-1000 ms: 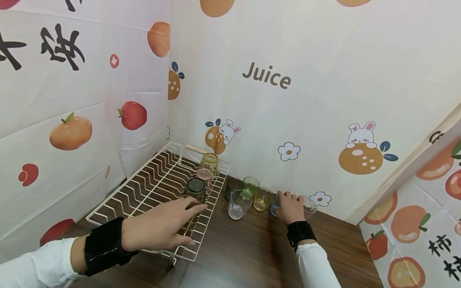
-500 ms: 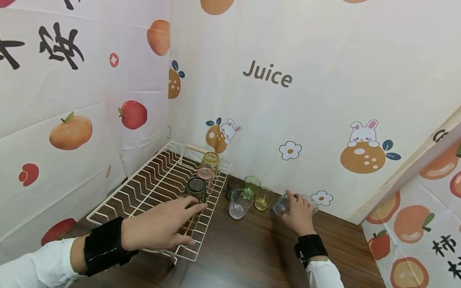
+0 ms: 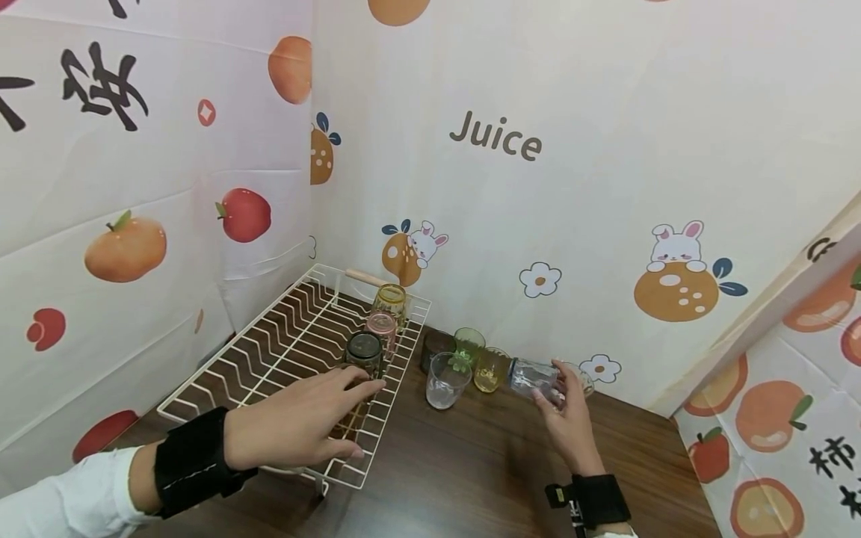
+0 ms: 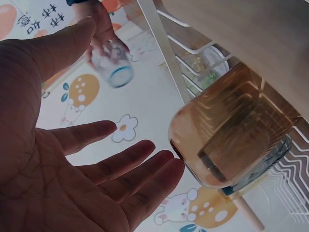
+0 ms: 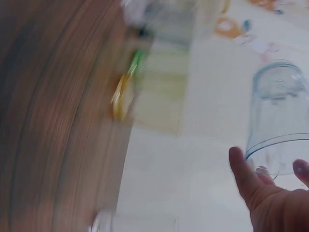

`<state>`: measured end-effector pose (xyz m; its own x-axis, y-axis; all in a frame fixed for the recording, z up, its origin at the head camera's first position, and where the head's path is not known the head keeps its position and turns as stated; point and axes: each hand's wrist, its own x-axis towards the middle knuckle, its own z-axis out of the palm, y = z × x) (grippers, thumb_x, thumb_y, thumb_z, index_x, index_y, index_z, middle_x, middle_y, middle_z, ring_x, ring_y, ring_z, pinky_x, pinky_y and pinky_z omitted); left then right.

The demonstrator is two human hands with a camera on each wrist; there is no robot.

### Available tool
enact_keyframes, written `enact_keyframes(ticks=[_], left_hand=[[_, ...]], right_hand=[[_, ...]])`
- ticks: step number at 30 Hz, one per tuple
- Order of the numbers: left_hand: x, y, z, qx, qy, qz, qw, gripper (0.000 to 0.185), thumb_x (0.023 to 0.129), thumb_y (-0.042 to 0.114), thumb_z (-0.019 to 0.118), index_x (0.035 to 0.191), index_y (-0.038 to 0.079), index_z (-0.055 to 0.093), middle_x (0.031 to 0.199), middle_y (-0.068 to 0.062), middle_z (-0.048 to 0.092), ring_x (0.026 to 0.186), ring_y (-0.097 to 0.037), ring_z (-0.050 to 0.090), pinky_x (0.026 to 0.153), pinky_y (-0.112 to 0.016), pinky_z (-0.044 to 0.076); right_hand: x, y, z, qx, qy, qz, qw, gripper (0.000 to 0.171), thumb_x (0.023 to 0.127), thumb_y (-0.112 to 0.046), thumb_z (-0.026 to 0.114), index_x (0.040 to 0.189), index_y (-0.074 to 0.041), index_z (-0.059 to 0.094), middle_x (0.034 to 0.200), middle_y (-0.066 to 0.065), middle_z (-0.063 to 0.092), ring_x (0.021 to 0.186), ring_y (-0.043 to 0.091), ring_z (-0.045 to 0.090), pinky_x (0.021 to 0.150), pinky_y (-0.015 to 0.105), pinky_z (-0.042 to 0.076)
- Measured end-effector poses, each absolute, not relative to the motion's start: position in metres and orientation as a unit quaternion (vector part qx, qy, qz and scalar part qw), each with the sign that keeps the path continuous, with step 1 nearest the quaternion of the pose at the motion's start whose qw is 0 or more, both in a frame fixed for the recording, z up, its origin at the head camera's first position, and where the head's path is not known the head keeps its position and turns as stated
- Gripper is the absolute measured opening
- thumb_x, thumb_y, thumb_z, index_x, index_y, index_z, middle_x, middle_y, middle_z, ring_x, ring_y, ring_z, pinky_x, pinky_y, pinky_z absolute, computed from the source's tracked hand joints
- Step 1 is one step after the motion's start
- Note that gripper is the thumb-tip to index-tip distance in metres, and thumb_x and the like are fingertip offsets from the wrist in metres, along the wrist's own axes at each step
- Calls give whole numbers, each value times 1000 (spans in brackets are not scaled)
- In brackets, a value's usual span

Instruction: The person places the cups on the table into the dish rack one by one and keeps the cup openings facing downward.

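Observation:
My right hand (image 3: 572,418) holds a clear bluish drinking glass (image 3: 531,377) by its rim end, thumb on one side and fingers on the other. The glass lies sideways in the air, base toward the left. My left hand (image 3: 303,418) hovers over the near right part of the white wire dish rack (image 3: 397,394), fingers loosely extended. In the left wrist view its fingertips are right at the base of an upturned amber glass (image 4: 227,130), mostly hidden by the hand in the head view. Beyond stand upturned dark grey (image 3: 364,347), pink (image 3: 381,326) and yellow (image 3: 392,299) glasses.
Right of the rack, upright on the wooden table (image 3: 457,471), are a clear glass (image 3: 447,385), a dark glass (image 3: 437,347), a green glass (image 3: 469,342) and a yellow glass (image 3: 491,370). Another clear glass (image 3: 584,379) stands partly behind my right hand. Printed cloth walls enclose the table.
My right hand has raised the bluish glass from the row on the table and turned it sideways, moving its wrist to the right. The left hand has stayed in place.

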<state>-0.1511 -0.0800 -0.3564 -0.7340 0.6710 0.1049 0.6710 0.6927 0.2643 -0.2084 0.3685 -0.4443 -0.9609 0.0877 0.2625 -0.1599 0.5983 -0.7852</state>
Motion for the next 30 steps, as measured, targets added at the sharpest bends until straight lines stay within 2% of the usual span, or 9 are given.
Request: enact_keyframes(ticks=[2,4,5,8,12,18,22,27,30], left_hand=[[-151,-80,-356,-364,-920,-146,-1,83,92,52,81,160,17,49,150,-10,59,129,-21,63,108,-48,57],[-150,-79,-357,-370,-917,-146,5,83,93,54,80,160,16,49,149,-10,59,128,-21,63,106,-47,57],[-150,-79,-357,-372,-917,-146,7,83,93,54,80,160,16,49,149,-10,59,127,-21,63,106,-47,58],[-149,-77,-357,-378,-915,-144,14,84,93,57,78,160,16,49,148,-10,60,125,-21,63,104,-47,58],[-148,-75,-357,-376,-915,-147,13,84,93,54,80,161,16,48,150,-11,59,129,-23,62,107,-49,57],[-149,-70,-355,-379,-913,-153,3,83,94,54,78,161,16,48,152,-12,58,132,-25,62,110,-51,55],[-150,-67,-354,-382,-911,-153,4,84,94,56,77,162,17,47,153,-11,58,133,-25,62,110,-51,55],[-150,-63,-354,-373,-913,-167,0,91,94,51,80,167,21,36,157,-11,55,137,-25,61,113,-51,55],[-150,-59,-354,-375,-910,-179,9,93,94,50,80,169,24,31,159,-11,53,135,-25,63,111,-51,56]], right_hand=[[-202,360,-442,36,-846,511,149,63,109,-11,60,165,-13,31,159,21,43,141,27,53,105,25,57],[-195,352,-439,59,-804,569,160,59,110,-9,58,163,-9,32,154,15,47,133,15,58,97,14,54],[-192,347,-438,73,-781,599,162,57,110,-6,55,162,-6,31,150,11,50,128,10,59,94,14,55],[-181,333,-433,129,-709,679,140,52,113,-4,46,161,-3,27,146,1,51,125,3,62,97,17,58],[-169,313,-428,218,-605,762,67,47,116,-7,33,162,-7,23,151,-2,52,135,8,62,108,25,57],[-162,287,-429,321,-461,826,-34,48,117,-12,14,162,-12,28,164,6,46,149,22,54,120,41,51],[-161,277,-432,356,-414,836,-57,53,116,-12,9,166,-10,24,166,12,44,150,29,53,123,42,48],[-161,273,-432,363,-403,838,-59,52,115,-11,9,166,-8,22,166,14,42,150,30,54,122,42,49],[-161,272,-431,368,-401,837,-57,52,115,-11,9,165,-7,22,166,14,42,149,31,54,122,42,50]])
